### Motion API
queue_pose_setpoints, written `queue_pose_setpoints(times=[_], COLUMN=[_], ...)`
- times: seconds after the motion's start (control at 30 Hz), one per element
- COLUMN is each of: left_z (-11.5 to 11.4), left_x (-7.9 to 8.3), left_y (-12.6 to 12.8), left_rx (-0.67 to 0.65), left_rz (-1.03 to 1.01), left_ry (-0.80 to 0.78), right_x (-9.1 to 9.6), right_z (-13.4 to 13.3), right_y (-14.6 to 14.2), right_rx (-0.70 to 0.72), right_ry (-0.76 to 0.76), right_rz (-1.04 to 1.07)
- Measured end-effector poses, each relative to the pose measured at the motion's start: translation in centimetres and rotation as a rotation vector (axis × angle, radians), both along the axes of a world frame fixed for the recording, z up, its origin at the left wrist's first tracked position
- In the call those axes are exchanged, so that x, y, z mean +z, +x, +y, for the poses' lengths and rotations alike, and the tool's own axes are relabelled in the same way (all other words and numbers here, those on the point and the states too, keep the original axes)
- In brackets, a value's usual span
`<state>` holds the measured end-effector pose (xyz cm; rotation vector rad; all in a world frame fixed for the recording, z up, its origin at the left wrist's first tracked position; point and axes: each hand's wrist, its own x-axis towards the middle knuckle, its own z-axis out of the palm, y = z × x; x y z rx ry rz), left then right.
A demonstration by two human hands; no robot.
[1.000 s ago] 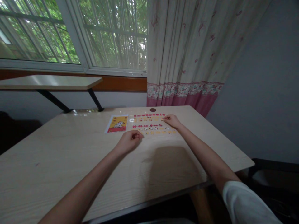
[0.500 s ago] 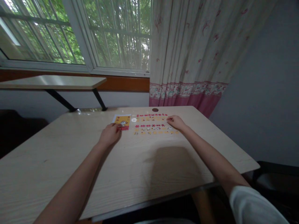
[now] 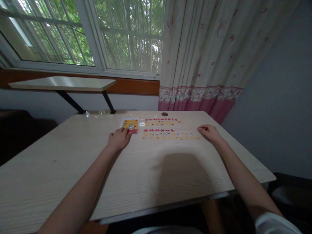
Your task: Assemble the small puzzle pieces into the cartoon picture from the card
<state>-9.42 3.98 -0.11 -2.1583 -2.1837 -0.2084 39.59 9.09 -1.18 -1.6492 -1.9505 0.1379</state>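
Note:
A small picture board (image 3: 125,123), yellow with a red lower band and a cartoon animal, lies on the table. My left hand (image 3: 119,138) rests at its lower edge, fingers stretched onto the board. To its right are rows of small jigsaw pieces: red pieces (image 3: 158,130) in two rows and yellow and white pieces (image 3: 170,138) in the others. Just past the right end of the lower rows is my right hand (image 3: 210,133), thumb and fingers pinched together. Whatever sits between those fingertips, if anything, is too small to make out.
The pale wooden table (image 3: 136,175) has a round dark cable hole cover (image 3: 164,114) near its back edge. A raised shelf (image 3: 65,83) on black brackets stands at the back left. Behind are a barred window and a patterned curtain (image 3: 200,65). A dark chair (image 3: 292,188) is at right.
My right hand has moved right, from the ends of the upper rows to beyond the lower rows. My left hand stays on the board with its fingers spread further. The view has shifted slightly.

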Motion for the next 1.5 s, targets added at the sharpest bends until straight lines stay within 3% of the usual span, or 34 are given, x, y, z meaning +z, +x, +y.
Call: queue_pose_setpoints(times=[0.2,0.47,1.1,1.23,1.5], left_z=[0.5,1.5,1.6,1.6,1.8], left_x=[0.3,-1.3,-1.6,-1.4,-1.9], left_y=[-1.5,-4.9,-4.8,-4.7,-5.1], left_rx=[0.079,0.172,0.176,0.179,0.159], left_rz=[0.047,-0.053,-0.022,-0.024,-0.026], left_ry=[0.100,0.075,0.062,0.054,0.090], right_x=[-0.1,0.0,0.2,0.7,1.9], right_z=[0.3,0.1,-0.2,-0.3,2.3], right_y=[0.4,0.4,-0.4,-2.1,-9.3], right_rx=[-0.005,0.019,0.001,-0.025,0.199], right_ry=[0.001,0.019,0.012,0.028,-0.112], right_rz=[-0.047,-0.073,-0.066,-0.054,-0.239])
